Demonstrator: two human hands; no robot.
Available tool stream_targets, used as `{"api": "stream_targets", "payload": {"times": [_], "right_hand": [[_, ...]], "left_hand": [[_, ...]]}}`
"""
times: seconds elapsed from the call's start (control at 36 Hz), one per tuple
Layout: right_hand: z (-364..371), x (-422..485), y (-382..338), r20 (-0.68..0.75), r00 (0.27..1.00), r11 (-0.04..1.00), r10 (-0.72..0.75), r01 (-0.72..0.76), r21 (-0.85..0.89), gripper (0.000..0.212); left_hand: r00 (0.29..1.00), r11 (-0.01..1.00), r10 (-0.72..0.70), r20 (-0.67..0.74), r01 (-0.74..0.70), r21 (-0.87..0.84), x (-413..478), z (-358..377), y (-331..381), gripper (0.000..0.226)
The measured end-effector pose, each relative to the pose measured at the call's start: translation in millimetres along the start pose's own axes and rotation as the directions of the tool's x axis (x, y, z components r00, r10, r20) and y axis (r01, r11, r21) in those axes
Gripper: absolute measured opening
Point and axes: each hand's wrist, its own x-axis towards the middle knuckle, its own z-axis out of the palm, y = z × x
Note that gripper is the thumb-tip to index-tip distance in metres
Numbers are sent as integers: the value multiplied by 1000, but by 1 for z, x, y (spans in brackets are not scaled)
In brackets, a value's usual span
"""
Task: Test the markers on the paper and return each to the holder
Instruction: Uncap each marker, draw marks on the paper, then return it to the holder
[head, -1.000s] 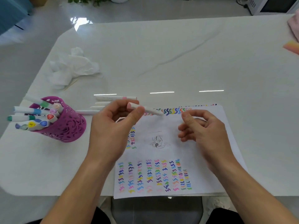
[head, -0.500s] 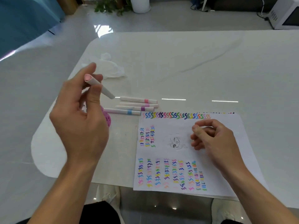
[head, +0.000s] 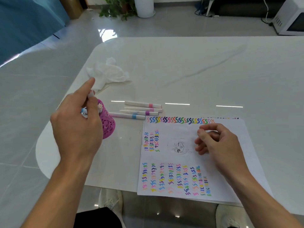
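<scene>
1. The paper [head: 194, 155] lies at the near edge of the table [head: 197, 68], covered with rows of coloured squiggles and a small pencil sketch at its middle.
2. The right hand [head: 218, 145] rests on the paper, right of the sketch, fingers loosely curled with thumb and forefinger tips close together; it holds nothing that shows.
3. Left of the paper, the left hand [head: 77, 125] is raised over the holder [head: 107, 127], pinching a marker [head: 91, 94] with its forefinger stretched out straight.
4. The purple holder is mostly hidden behind that hand; a few marker ends show at its mouth.
5. Just beyond the paper's far left corner, 4 markers [head: 141, 109] lie side by side on the table, right of the holder.
6. Farther off, beyond the holder, lies a crumpled tissue [head: 108, 73].
</scene>
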Motion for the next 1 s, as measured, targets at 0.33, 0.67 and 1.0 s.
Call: {"api": "stream_targets", "payload": {"times": [0.33,0.67,1.0], "right_hand": [[-1,-1,-1,-9,1000,1000,-1,1,30,3],[-6,0,-3,-27,1000,999,-1,1,33,4],[-12,4,1,-36,999,1000,0,1,22,7]], "left_hand": [[996,976,-23,84,4,220,-3,7,-1,37],[961,946,271,56,-277,170,-8,14,10,34],[889,948,260,377,-309,75,-26,57,12,29]]}}
